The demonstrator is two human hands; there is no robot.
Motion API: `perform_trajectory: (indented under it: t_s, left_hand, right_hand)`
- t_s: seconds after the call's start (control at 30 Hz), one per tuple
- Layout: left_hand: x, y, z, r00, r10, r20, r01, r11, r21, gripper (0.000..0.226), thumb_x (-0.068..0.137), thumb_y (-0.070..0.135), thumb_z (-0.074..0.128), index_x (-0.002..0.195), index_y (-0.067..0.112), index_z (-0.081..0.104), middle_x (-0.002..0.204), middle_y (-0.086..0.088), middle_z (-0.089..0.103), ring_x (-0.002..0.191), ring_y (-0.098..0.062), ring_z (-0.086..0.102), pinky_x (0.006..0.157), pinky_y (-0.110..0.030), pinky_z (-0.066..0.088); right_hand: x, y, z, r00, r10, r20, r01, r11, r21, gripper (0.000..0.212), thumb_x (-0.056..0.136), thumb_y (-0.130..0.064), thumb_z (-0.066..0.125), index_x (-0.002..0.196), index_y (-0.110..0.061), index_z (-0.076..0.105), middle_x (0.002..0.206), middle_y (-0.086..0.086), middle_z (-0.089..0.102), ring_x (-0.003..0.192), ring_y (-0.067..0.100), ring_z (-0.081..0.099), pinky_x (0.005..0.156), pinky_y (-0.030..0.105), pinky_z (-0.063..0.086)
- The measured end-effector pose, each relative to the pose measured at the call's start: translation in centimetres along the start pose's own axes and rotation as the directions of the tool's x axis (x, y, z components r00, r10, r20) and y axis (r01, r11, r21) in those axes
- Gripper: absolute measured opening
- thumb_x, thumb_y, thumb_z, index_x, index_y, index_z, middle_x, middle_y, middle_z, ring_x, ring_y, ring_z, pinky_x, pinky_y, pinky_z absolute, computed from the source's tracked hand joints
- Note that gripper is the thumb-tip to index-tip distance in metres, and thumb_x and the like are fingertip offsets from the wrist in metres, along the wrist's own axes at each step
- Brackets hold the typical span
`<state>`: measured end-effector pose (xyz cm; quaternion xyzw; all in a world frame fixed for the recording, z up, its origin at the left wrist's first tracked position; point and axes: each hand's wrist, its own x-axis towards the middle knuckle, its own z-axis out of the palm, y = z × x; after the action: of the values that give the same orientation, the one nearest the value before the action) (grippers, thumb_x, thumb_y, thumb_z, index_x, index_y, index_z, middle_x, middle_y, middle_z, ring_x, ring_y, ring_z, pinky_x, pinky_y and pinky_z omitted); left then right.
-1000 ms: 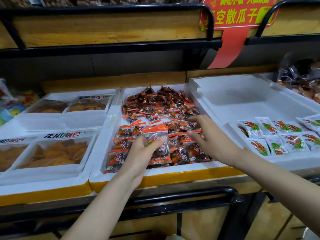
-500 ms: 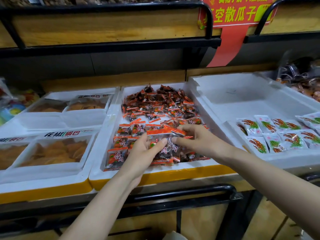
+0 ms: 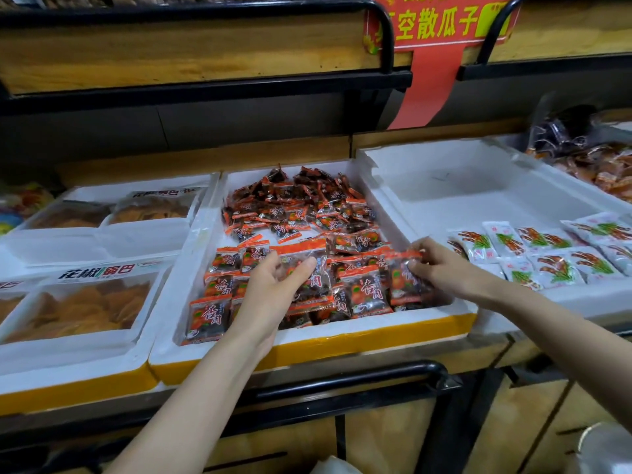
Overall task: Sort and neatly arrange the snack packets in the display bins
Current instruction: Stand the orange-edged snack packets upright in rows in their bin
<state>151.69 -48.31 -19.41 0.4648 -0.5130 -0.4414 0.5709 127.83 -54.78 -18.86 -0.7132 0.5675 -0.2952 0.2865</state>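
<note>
A white foam bin (image 3: pixel 307 340) with a yellow front edge holds several orange-and-black snack packets (image 3: pixel 294 213), loose at the back and lined up in rows near the front. My left hand (image 3: pixel 273 289) grips a small stack of these packets (image 3: pixel 313 268) above the front rows, thumb across the top. My right hand (image 3: pixel 441 268) pinches one orange-and-black packet (image 3: pixel 405 282) at the right end of the front row, near the bin's right wall.
The foam bin to the right (image 3: pixel 444 186) has white packets with red-green prints (image 3: pixel 554 258) at its front. Left bins hold boxed yellow crisps (image 3: pixel 85 302). A black rail (image 3: pixel 342 378) runs below. A red sign (image 3: pixel 434 25) hangs from the upper shelf.
My right hand went from the stack in my left hand to the bin's right side, now pinching a packet there. My left hand still holds its stack.
</note>
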Motion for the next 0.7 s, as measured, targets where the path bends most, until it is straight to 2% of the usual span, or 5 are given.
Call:
perform_trajectory:
  t_s: [0.13, 0.27, 0.4, 0.57, 0.7]
  left_hand:
    - [0.3, -0.1, 0.5, 0.999, -0.039, -0.010, 0.040, 0.998, 0.044, 0.011, 0.090, 0.028, 0.064, 0.098, 0.032, 0.056, 0.102, 0.021, 0.057, 0.101, 0.012, 0.048, 0.099, -0.026, 0.031]
    - [0.1, 0.5, 0.9, 0.999, -0.045, -0.019, 0.046, 0.997, 0.065, 0.043, 0.087, 0.036, 0.067, 0.124, 0.018, 0.057, 0.128, 0.001, 0.061, 0.125, -0.015, 0.052, 0.110, -0.044, 0.037]
    - [0.0, 0.6, 0.9, 0.998, -0.050, -0.041, 0.053, 0.996, 0.071, 0.043, 0.087, 0.037, 0.067, 0.122, 0.015, 0.058, 0.123, 0.001, 0.064, 0.120, -0.014, 0.055, 0.105, -0.039, 0.039]
    - [-0.3, 0.8, 1.0, 0.994, -0.100, -0.053, 0.102, 0.994, 0.029, 0.046, 0.089, 0.040, 0.064, 0.114, 0.002, 0.056, 0.120, -0.014, 0.063, 0.116, -0.023, 0.057, 0.109, -0.048, 0.038]
    - [-0.2, 0.7, 1.2, 0.995, -0.095, -0.028, 0.097, 0.993, 0.071, 0.023, 0.095, 0.028, 0.057, 0.098, 0.007, 0.064, 0.108, -0.009, 0.069, 0.106, -0.020, 0.062, 0.100, -0.041, 0.045]
  right_hand:
    - [-0.4, 0.1, 0.4, 0.991, -0.018, 0.130, 0.027, 0.997, -0.072, 0.021, 0.100, -0.021, 0.044, 0.121, -0.023, 0.048, 0.109, 0.004, 0.058, 0.097, 0.018, 0.057, 0.085, 0.030, 0.045]
    - [-0.2, -0.2, 0.5, 0.991, -0.067, 0.119, 0.095, 0.965, -0.246, 0.037, 0.100, -0.020, 0.042, 0.137, -0.017, 0.043, 0.126, 0.005, 0.050, 0.106, 0.020, 0.052, 0.087, 0.026, 0.041]
    - [-0.3, 0.0, 0.5, 0.988, -0.106, 0.112, 0.134, 0.952, -0.276, 0.044, 0.098, -0.022, 0.046, 0.141, -0.016, 0.037, 0.137, 0.011, 0.041, 0.115, 0.023, 0.051, 0.098, 0.033, 0.043]
    - [-1.6, -1.0, 1.1, 0.914, -0.392, -0.104, 0.307, 0.836, -0.455, 0.046, 0.097, -0.032, 0.048, 0.139, -0.018, 0.039, 0.136, 0.003, 0.043, 0.125, 0.017, 0.038, 0.104, 0.029, 0.030]
    - [-3.1, -5.0, 2.2, 0.879, -0.451, -0.157, 0.441, 0.893, -0.095, 0.036, 0.096, -0.028, 0.048, 0.131, -0.020, 0.048, 0.123, -0.008, 0.053, 0.107, 0.003, 0.051, 0.093, 0.019, 0.041]
